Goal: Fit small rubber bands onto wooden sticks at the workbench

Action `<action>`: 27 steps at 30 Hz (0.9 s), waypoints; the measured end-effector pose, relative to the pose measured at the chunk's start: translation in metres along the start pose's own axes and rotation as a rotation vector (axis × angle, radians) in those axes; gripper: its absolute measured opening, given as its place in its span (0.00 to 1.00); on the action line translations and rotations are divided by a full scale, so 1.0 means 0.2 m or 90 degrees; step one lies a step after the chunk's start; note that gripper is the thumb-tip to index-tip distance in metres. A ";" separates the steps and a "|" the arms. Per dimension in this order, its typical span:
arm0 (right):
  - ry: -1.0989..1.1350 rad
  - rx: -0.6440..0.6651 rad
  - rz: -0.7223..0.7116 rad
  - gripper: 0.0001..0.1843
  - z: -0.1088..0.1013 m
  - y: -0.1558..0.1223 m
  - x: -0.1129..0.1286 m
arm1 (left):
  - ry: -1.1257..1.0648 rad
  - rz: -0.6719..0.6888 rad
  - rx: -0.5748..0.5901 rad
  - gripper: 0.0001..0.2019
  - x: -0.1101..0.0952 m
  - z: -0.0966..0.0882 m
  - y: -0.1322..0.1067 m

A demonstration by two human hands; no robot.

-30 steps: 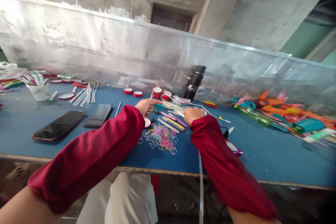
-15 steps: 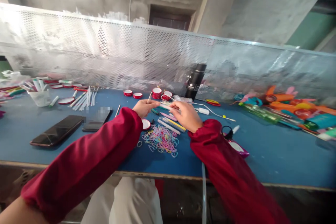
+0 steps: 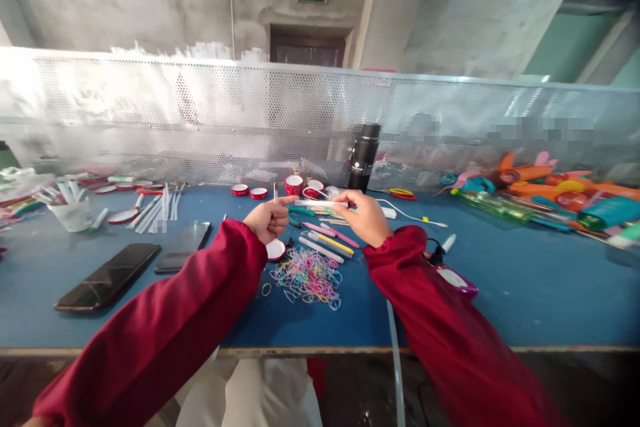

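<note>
Head view: two hands over a blue table [image 3: 500, 307].
Left hand [image 3: 270, 220]: curled round a thin pale stick [image 3: 275, 192] that stands upright, index finger pointing right.
Right hand [image 3: 367, 215]: pinching the right end of a white tube [image 3: 320, 203].
White tube: level between the hands, left end at the left index fingertip; contact there I cannot tell.
Rubber bands [image 3: 313, 273]: loose pile on the near side of several pens [image 3: 327, 243].
</note>
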State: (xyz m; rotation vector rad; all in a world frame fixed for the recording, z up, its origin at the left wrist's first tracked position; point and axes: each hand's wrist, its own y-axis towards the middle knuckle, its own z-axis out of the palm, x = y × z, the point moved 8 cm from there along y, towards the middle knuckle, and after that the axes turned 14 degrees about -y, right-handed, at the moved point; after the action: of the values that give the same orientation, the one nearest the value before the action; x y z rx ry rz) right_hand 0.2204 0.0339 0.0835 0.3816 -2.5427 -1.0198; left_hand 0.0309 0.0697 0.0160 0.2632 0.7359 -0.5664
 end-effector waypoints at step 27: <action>-0.425 0.262 0.193 0.05 0.17 -0.06 -0.37 | -0.061 -0.033 0.040 0.15 0.05 0.06 -0.03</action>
State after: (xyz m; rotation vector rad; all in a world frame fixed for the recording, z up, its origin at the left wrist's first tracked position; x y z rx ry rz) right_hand 0.2728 0.0738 0.0353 -0.2993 -3.2732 -0.5575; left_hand 0.0403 0.0550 0.0168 0.2738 0.6350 -0.6483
